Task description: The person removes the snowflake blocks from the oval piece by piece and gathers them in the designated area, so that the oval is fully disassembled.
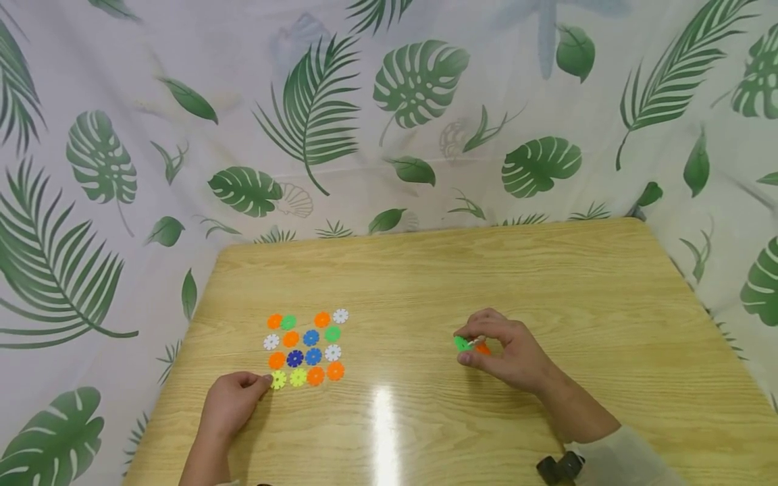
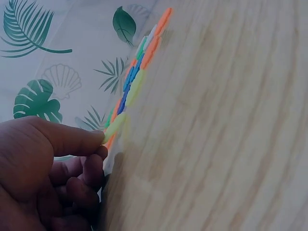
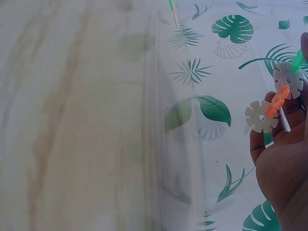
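Flat, notched plastic snowflake discs lie in a rough grid on the table's left side. At its near left corner my left hand [image 1: 228,407] has thumb and index finger on the edge of a yellow snowflake disc [image 1: 278,380]; in the left wrist view they pinch that disc's rim [image 2: 114,126]. My right hand [image 1: 516,354], raised over the table right of centre, grips a small chain of interlocked snowflake discs. A green disc [image 1: 463,343] and an orange disc [image 3: 277,101] belong to it, with a white disc [image 3: 261,116] at one end; the fingers hide part of it.
The other grid discs include a dark blue disc [image 1: 294,358], a blue disc [image 1: 311,337], a white disc [image 1: 341,316] and several orange ones. The wooden table [image 1: 413,290] meets a leaf-print curtain [image 1: 365,135] behind and at both sides.
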Demonstrator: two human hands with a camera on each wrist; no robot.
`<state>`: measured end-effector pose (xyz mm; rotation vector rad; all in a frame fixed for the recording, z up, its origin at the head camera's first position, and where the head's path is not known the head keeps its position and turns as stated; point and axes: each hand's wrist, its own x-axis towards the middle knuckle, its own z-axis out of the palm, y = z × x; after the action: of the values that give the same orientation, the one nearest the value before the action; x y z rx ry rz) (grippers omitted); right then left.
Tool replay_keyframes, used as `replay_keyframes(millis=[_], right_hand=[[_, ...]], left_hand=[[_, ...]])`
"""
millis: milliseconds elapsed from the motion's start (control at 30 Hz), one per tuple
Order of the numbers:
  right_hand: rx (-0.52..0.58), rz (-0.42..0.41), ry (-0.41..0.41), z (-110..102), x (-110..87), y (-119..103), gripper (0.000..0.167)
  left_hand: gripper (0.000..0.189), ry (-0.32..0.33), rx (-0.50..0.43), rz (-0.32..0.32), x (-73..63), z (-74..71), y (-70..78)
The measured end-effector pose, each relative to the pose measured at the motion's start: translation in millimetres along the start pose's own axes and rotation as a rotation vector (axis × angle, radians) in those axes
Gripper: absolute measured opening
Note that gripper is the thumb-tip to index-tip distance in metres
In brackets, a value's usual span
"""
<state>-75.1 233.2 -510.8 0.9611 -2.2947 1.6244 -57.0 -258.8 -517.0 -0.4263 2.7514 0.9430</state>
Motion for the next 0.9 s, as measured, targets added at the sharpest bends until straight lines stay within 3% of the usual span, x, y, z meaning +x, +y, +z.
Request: replay_keyframes(millis=[300, 500, 900], right_hand=[[-0.014, 0.023, -0.012, 1.1, 0.6, -2.6, 0.036], [-0.027, 0.026, -0.009, 1.5, 2.0, -3.9, 0.035], [-0.067, -0.007, 0.031, 4.8, 2.5, -4.0, 0.043]], left_hand=[[0.039, 0.006, 0.011, 0.013, 0.7, 0.5, 0.0], [0.042, 0.003, -0.041, -0.001, 0.5, 2.6, 5.3], [0.035, -0.012, -0.206, 0.058, -10.0, 14.0, 35.9]])
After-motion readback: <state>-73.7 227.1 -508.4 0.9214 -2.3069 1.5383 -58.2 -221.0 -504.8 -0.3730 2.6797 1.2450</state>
